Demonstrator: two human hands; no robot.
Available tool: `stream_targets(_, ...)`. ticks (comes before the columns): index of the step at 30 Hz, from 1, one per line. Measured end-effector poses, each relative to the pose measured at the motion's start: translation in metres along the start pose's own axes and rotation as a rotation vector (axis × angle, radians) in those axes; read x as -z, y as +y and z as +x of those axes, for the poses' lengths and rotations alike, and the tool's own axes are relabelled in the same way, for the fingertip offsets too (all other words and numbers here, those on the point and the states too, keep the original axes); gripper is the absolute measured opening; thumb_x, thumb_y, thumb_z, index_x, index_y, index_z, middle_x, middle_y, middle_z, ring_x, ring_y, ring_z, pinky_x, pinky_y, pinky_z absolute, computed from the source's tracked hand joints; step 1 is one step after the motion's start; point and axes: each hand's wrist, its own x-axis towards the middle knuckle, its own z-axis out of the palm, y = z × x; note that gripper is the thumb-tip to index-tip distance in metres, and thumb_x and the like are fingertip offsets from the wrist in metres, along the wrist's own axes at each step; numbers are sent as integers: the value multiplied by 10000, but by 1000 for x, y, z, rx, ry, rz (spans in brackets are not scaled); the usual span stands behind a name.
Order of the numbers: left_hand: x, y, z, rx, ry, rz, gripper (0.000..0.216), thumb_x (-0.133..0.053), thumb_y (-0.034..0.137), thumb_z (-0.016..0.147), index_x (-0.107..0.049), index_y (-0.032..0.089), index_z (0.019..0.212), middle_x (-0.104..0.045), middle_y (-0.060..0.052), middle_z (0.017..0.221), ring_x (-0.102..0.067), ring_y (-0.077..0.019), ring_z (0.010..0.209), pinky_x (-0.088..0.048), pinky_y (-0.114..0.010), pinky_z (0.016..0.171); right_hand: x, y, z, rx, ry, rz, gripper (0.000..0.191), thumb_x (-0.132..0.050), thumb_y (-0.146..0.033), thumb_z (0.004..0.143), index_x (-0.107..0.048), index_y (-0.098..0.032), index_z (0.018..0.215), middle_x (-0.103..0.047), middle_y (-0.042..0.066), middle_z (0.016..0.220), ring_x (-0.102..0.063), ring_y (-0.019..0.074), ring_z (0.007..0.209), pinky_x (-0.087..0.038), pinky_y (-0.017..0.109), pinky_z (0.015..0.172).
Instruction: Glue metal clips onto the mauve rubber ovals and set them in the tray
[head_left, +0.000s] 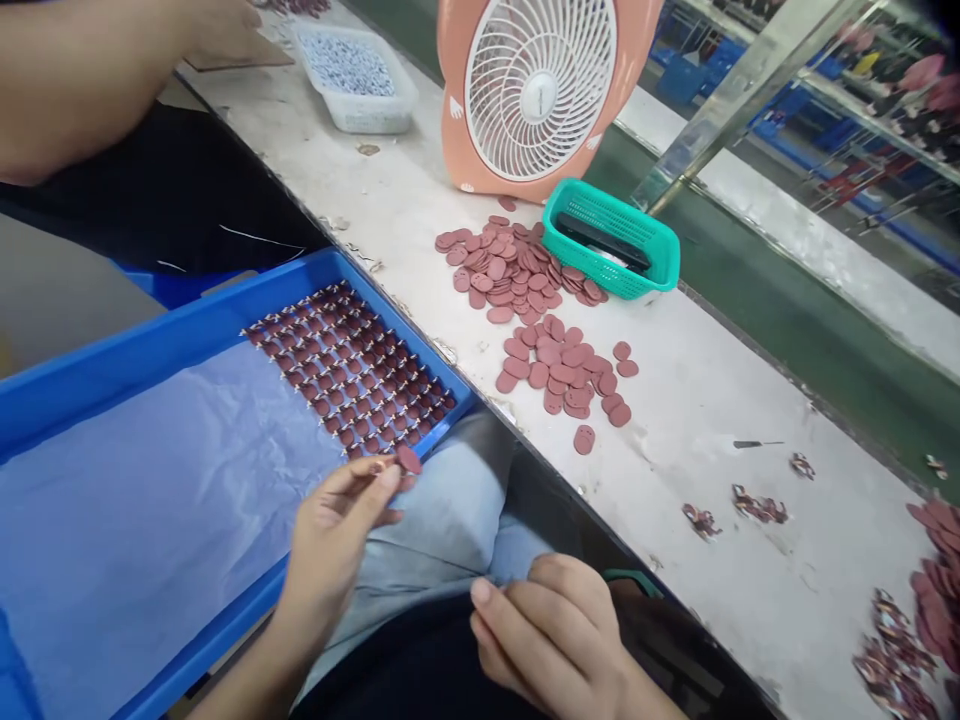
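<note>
My left hand (341,515) pinches a small reddish-brown oval piece (409,460) between thumb and fingers, beside the near right corner of the blue tray (161,318). Rows of dark reddish-brown pieces with light-coloured fittings (360,365) lie in that tray on a pale blue sheet (142,500). Over my lap, my right hand (559,635) is closed, thumb against the curled fingers; whatever it may hold is hidden. Loose oval pieces (559,365) are heaped on the white table (660,420) in front of me.
An orange fan (450,120) stands at the back, next to a green basket (664,270) containing a black object. A thin pointed tool (750,443) and small metallic clusters (757,505) lie to the right. Another person's arm (82,80) reaches in at upper left, near a plastic tub (375,118).
</note>
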Motion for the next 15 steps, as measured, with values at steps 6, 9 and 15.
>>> stream_targets(6, 63, -36, 61, -70, 62, 677, 202, -753, 438, 751, -794, 262, 839, -774, -67, 871, -680, -297, 760, -471, -361, 718, -9, 13, -20, -138, 11, -42, 189, -656, -28, 834, -711, -94, 1003, -661, 48, 655, -587, 156, 547, -520, 287, 465)
stream_targets(9, 69, -51, 76, -61, -65, 863, 249, -683, 482, 804, -813, 281, 873, -787, -70, 942, -687, -325, 837, -443, -359, 684, -14, 17, -26, -177, -12, -44, 222, -672, -26, 824, -707, -101, 1030, -661, 56, 690, -603, 167, 580, -518, 289, 488)
stream_targets(15, 60, -71, 93, -11, -184, 1107, 346, -573, 450, 912, -760, 204, 1068, -771, -113, 1027, -701, -308, 913, -504, -419, 756, -16, 18, -28, -212, -26, -47, 210, -670, -26, 846, -696, -98, 1042, -645, 55, 697, -584, 160, 610, -508, 288, 517)
